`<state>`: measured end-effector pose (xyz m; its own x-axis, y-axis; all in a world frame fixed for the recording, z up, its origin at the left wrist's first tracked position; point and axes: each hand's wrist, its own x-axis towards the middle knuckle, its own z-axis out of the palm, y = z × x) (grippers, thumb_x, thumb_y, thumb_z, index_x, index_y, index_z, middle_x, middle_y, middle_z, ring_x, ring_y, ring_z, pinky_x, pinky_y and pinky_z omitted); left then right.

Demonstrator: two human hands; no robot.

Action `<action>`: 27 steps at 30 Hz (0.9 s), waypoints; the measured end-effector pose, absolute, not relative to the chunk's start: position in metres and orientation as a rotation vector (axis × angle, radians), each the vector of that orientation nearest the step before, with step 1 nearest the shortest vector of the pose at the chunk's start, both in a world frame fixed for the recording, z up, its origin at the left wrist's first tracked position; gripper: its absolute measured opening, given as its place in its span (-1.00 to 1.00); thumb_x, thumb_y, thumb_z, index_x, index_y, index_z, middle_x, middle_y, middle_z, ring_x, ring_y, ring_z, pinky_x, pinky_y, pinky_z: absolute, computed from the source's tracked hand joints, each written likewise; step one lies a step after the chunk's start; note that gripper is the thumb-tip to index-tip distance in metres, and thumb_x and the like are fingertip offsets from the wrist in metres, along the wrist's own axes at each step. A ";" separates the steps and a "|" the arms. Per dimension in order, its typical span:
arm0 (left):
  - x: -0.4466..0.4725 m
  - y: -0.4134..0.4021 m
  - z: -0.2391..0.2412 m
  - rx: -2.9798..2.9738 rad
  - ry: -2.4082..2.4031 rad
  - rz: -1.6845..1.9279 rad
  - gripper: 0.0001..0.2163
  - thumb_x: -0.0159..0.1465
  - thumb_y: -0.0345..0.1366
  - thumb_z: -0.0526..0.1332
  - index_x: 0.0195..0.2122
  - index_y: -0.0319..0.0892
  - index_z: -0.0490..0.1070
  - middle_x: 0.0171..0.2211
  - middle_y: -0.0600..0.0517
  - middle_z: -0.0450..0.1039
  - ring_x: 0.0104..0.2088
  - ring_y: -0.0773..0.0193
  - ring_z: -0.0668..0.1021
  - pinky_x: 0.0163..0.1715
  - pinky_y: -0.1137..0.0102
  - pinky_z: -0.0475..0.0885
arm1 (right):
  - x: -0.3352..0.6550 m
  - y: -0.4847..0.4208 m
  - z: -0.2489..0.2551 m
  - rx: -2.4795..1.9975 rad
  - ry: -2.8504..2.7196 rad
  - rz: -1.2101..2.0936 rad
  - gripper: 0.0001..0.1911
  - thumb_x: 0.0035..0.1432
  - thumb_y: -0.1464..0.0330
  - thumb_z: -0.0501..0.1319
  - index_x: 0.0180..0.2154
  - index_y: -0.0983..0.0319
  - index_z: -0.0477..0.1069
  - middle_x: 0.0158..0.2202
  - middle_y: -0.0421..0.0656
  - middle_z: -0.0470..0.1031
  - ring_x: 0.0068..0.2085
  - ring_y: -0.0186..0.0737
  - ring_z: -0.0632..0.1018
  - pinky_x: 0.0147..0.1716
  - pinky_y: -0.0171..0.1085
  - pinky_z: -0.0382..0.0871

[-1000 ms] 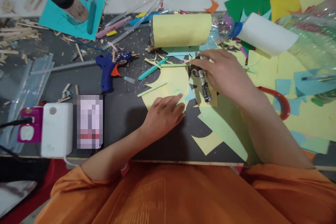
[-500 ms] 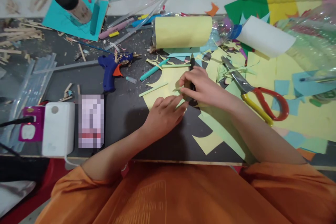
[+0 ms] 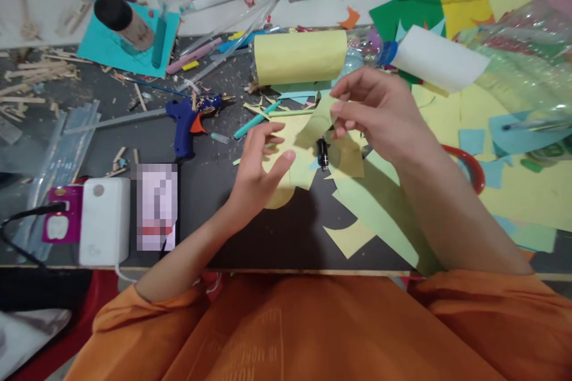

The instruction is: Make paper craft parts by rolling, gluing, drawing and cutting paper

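Note:
Between thumb and fingers, my right hand (image 3: 373, 110) pinches a small piece of pale green paper (image 3: 316, 118), raised over the scraps. My left hand (image 3: 259, 166) hovers to its left, fingers apart and nothing in them. Below the lifted piece lies a short black pen-like object (image 3: 322, 153), partly covered at its upper end. Yellow paper scraps (image 3: 351, 158) spread around it. Just beyond my left hand are a teal marker (image 3: 257, 120) and a thin rolled green paper stick (image 3: 290, 113).
A blue glue gun (image 3: 183, 128) lies to the left, beside a phone (image 3: 156, 208) and a white power bank (image 3: 105, 220). Behind my hands rests a bottle wrapped in yellow paper (image 3: 301, 58). Red-handled scissors (image 3: 473, 169) are partly hidden behind my right forearm.
My right hand has risen to the right with the pale green paper. The black object now lies on the scraps, out of that hand. My left hand has drawn left and spread its fingers.

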<state>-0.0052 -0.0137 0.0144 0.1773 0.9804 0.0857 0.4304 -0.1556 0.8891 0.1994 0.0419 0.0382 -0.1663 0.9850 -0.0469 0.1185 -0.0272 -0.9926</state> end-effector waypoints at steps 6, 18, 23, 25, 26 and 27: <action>0.020 -0.004 0.024 0.987 0.976 0.681 -0.68 0.20 -0.09 0.17 -0.13 -0.18 0.41 -0.18 -0.09 0.58 -0.24 0.15 0.63 -0.33 0.36 0.46 | 0.187 0.030 0.042 -1.202 -1.516 1.363 -0.91 0.06 0.37 0.28 -0.37 0.15 0.37 -0.43 -0.28 0.45 -0.65 -0.47 0.27 -0.69 -0.35 0.27; 0.013 -0.015 0.017 0.628 1.017 0.785 -0.78 0.19 -0.24 0.15 -0.21 -0.24 0.41 -0.28 -0.10 0.64 -0.39 0.24 0.65 -0.38 0.40 0.50 | 0.302 -0.018 0.046 -2.333 -2.027 0.509 -0.62 0.13 0.11 0.22 -0.04 0.10 0.38 -0.15 0.09 0.53 -0.27 0.11 0.57 -0.36 0.02 0.41; 0.015 -0.014 0.012 0.700 1.101 0.867 -0.84 0.22 -0.20 0.15 -0.28 -0.17 0.29 -0.23 -0.07 0.65 -0.33 0.25 0.66 -0.30 0.38 0.51 | 0.338 -0.045 0.026 -2.407 -2.037 0.528 -0.32 -0.02 0.10 0.35 0.15 0.03 0.29 -0.02 0.19 0.37 -0.30 0.08 0.56 -0.37 -0.03 0.47; 0.015 -0.013 0.011 0.728 1.132 0.896 -0.83 0.21 -0.18 0.18 -0.32 -0.14 0.21 -0.26 -0.04 0.65 -0.36 0.26 0.66 -0.34 0.39 0.50 | 0.332 -0.047 0.028 -2.455 -2.099 0.484 -0.34 0.03 0.11 0.30 0.18 -0.01 0.27 -0.22 0.08 0.39 -0.39 0.05 0.50 -0.40 -0.02 0.43; 0.015 -0.013 0.011 0.734 1.136 0.901 -0.80 0.20 -0.18 0.19 -0.34 -0.13 0.18 -0.30 -0.02 0.65 -0.39 0.27 0.66 -0.37 0.40 0.49 | 0.328 -0.046 0.031 -2.485 -2.134 0.493 -0.34 0.03 0.11 0.29 0.19 -0.02 0.27 -0.32 0.02 0.36 -0.44 0.02 0.46 -0.43 -0.03 0.41; 0.014 -0.012 0.011 0.734 1.135 0.902 -0.77 0.18 -0.17 0.21 -0.35 -0.11 0.15 -0.33 0.00 0.65 -0.43 0.28 0.65 -0.41 0.42 0.48 | 0.323 -0.045 0.034 -2.527 -2.139 0.523 -0.33 0.02 0.11 0.29 0.19 -0.02 0.28 -0.38 -0.03 0.32 -0.48 0.00 0.43 -0.46 -0.05 0.38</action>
